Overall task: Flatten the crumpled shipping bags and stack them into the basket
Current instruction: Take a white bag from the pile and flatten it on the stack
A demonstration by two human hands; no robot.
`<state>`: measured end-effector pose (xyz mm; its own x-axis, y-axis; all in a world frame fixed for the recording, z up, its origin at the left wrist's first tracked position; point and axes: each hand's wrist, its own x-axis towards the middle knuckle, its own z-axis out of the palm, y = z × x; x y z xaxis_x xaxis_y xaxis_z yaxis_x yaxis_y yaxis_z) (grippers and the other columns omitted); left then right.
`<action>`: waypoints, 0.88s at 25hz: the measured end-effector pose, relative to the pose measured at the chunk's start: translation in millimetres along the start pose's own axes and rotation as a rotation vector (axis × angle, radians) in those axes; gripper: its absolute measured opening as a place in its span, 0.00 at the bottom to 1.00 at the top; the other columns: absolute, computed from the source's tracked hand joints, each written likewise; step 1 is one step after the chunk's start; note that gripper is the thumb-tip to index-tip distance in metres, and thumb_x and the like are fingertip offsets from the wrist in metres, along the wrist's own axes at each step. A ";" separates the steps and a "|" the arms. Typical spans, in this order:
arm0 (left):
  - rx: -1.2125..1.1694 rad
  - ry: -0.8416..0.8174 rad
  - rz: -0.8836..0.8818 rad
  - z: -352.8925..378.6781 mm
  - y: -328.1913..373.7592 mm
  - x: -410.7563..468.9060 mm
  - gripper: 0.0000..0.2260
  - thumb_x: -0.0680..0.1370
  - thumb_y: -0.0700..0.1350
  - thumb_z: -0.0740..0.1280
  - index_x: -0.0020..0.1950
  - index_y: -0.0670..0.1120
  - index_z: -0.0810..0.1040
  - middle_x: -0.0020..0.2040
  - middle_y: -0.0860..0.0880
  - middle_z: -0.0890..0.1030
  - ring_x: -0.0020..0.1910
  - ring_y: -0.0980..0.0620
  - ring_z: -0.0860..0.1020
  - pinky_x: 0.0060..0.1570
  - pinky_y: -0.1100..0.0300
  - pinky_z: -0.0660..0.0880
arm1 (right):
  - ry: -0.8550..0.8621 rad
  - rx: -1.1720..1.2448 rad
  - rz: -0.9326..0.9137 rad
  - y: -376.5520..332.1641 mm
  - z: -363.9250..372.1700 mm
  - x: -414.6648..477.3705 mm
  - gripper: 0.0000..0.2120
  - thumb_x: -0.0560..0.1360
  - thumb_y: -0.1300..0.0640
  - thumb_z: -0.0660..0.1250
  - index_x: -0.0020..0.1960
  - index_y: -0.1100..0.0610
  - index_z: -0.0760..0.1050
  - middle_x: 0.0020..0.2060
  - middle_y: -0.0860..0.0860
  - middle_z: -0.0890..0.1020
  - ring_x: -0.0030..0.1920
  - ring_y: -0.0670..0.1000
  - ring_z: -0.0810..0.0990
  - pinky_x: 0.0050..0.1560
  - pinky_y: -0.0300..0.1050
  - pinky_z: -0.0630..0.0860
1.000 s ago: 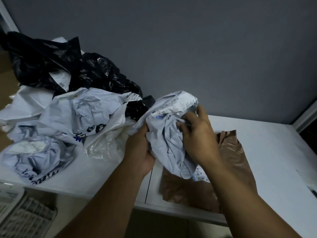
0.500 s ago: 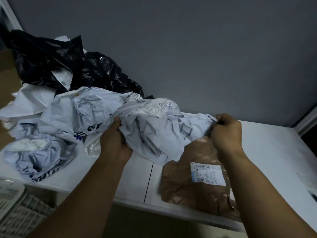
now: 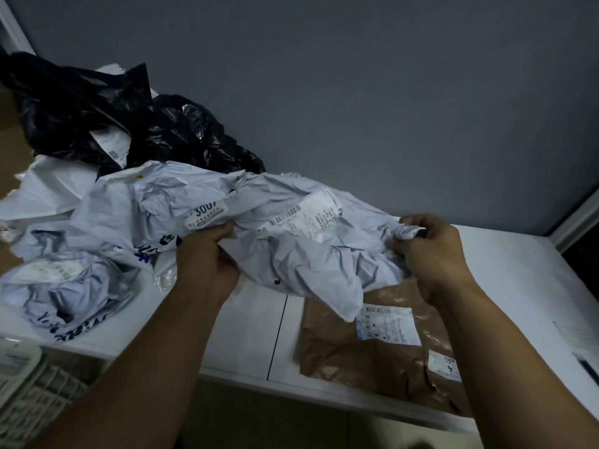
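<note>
A pale grey shipping bag (image 3: pixel 308 254) is being held just above the tabletop (image 3: pixel 518 280), stretched between the two hands. Its left end is being gripped by the left hand (image 3: pixel 207 264), with fingers curled round a gathered fold. Its right end, bunched into a wad, is being pinched by the right hand (image 3: pixel 431 251). The bag is being held partly over a brown bag (image 3: pixel 372 361) lying fairly flat near the tabletop's front edge. Whether the grey bag's hanging corner is touching it cannot be told.

The bag is being judged as thin plastic film — very light, limp, probably slick, and likely to hold its creases. A better hold would likely be found at opposite corners or along the two short edges rather than on the wad, so that the film can be drawn taut. The paper label on it is being taken as the stiffer part.

More crumpled pale bags (image 3: pixel 107 222) and black bags (image 3: pixel 97 118) are heaped at the left. What is being taken for the basket (image 3: pixel 32 396) — white, slatted — is showing below the tabletop's left edge.
</note>
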<state>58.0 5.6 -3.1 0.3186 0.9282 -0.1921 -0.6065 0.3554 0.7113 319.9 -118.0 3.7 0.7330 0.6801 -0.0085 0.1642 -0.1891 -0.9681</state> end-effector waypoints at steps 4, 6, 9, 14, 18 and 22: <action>0.184 -0.051 -0.208 19.7 -10.3 -15.9 0.25 0.73 0.59 0.68 0.65 0.47 0.79 0.60 0.41 0.82 0.60 0.39 0.80 0.61 0.37 0.73 | 0.088 0.163 -0.047 -1.0 2.2 -2.7 0.08 0.72 0.65 0.73 0.47 0.55 0.77 0.43 0.53 0.84 0.46 0.55 0.84 0.54 0.62 0.81; 0.260 -0.135 -0.272 27.7 -22.5 -23.4 0.22 0.74 0.56 0.69 0.63 0.46 0.80 0.58 0.42 0.83 0.56 0.42 0.82 0.57 0.41 0.77 | -0.002 0.236 -0.014 -6.9 3.7 -7.2 0.09 0.71 0.66 0.75 0.48 0.59 0.77 0.44 0.58 0.85 0.46 0.58 0.85 0.54 0.63 0.82; 0.345 -0.121 -0.136 18.2 -32.7 -11.2 0.16 0.77 0.38 0.69 0.65 0.42 0.78 0.61 0.43 0.82 0.58 0.41 0.81 0.57 0.47 0.79 | -0.228 0.294 0.113 -14.2 0.2 -13.2 0.12 0.68 0.66 0.76 0.48 0.64 0.77 0.44 0.65 0.84 0.48 0.67 0.84 0.54 0.61 0.82; 0.592 -0.151 -0.013 13.6 -25.7 -4.8 0.27 0.63 0.25 0.71 0.60 0.44 0.78 0.56 0.43 0.83 0.53 0.48 0.83 0.51 0.54 0.80 | -0.179 0.006 0.137 -15.0 -11.9 -13.3 0.35 0.61 0.26 0.73 0.54 0.53 0.81 0.49 0.47 0.86 0.50 0.52 0.86 0.56 0.58 0.80; 0.666 -0.339 -0.087 22.0 -30.5 -12.9 0.35 0.63 0.15 0.59 0.65 0.41 0.74 0.54 0.49 0.84 0.52 0.54 0.83 0.45 0.61 0.80 | -0.275 0.167 0.243 -16.2 -8.2 -11.0 0.34 0.69 0.27 0.67 0.63 0.52 0.77 0.54 0.52 0.86 0.53 0.56 0.85 0.58 0.61 0.80; 0.599 -0.346 -0.063 28.8 -25.6 -20.7 0.34 0.61 0.18 0.54 0.59 0.44 0.77 0.48 0.50 0.86 0.49 0.52 0.84 0.44 0.61 0.81 | -0.240 0.384 0.466 -10.5 -9.6 -3.8 0.29 0.77 0.33 0.64 0.58 0.59 0.76 0.45 0.57 0.87 0.46 0.60 0.87 0.48 0.59 0.82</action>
<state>87.9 -25.9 2.2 0.6145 0.7839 -0.0891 -0.1048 0.1930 0.9756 321.7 -125.4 16.3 0.4953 0.7356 -0.4622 -0.4161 -0.2662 -0.8695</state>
